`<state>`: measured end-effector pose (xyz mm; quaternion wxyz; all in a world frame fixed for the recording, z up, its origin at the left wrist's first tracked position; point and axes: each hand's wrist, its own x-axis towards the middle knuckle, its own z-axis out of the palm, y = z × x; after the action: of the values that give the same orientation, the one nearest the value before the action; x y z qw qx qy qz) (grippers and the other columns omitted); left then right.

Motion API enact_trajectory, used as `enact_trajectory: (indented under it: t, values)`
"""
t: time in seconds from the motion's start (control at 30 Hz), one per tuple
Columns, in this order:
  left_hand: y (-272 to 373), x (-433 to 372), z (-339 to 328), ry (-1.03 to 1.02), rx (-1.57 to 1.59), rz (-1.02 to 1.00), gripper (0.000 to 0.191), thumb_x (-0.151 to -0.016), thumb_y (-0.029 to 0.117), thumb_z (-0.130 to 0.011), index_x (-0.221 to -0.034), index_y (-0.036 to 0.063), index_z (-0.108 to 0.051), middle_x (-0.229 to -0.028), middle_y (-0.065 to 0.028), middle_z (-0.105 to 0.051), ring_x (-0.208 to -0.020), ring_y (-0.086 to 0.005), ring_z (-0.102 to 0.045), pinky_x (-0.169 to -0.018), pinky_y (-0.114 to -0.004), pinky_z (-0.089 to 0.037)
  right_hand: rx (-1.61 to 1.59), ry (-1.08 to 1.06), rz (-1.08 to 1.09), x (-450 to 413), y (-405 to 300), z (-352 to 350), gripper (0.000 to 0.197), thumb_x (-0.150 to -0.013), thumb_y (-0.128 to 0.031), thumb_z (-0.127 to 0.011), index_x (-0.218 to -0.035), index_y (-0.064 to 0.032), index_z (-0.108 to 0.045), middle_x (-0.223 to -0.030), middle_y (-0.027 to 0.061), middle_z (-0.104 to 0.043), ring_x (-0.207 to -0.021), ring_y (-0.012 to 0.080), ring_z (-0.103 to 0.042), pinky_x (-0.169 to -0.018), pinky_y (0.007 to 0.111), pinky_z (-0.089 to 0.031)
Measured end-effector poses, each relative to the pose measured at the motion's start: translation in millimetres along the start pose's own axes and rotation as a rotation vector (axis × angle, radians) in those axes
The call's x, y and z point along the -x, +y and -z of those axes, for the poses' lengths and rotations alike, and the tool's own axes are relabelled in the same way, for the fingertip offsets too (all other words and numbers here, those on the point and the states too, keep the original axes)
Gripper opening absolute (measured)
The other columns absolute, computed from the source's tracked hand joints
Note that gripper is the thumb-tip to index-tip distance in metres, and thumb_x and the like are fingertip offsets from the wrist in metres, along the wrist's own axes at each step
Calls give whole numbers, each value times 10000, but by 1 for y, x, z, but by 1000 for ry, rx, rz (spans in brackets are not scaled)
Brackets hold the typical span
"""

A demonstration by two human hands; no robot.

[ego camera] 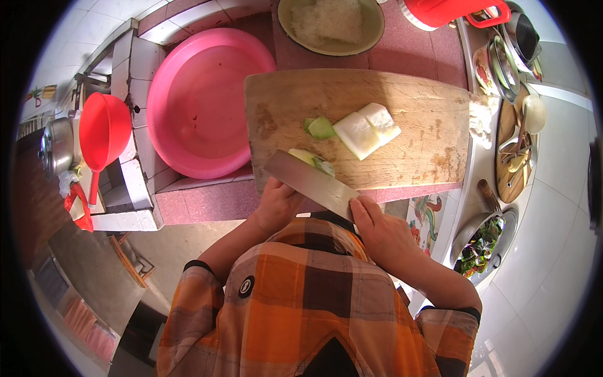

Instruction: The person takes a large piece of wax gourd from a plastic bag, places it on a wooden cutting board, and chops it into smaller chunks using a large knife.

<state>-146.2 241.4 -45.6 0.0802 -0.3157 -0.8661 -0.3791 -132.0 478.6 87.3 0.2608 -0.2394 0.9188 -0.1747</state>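
My right hand (377, 226) grips the near end of a broad-bladed kitchen cleaver (311, 181). Its blade slants up and left over the near edge of a wooden cutting board (424, 127). Under the blade's far end is my left hand (281, 202), its fingers largely hidden. Just past the blade shows a pale, green-rimmed melon-like piece (306, 156); the blade hides whether my left hand holds it. Green peel (321, 128) lies farther in on the board. Beside it sits a thick white chunk of the same flesh (365, 129), with a cut across it.
Left of the board is a pink plastic basin (202, 103), with a red ladle (101, 132) farther left. Behind stands a bowl (330, 49) of white food. A pan of leafy greens (480, 245), stacked bowls (490, 70) and a red jug (438, 12) are at right.
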Motion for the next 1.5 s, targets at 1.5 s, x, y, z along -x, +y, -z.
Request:
enact_trajectory:
  t: [1.5]
  values:
    - [2,-21,4,-63,-63,42,226,-638,8,-725,-855,69,-708,-1042,-80,-610,-1004,-308,-548,-876,-400,-449,-167,-211,-53,-24,34,12,253,-785,-19,-580,-993,15,-441,-885,170,-552,-679,322,-664,-521,384,-539]
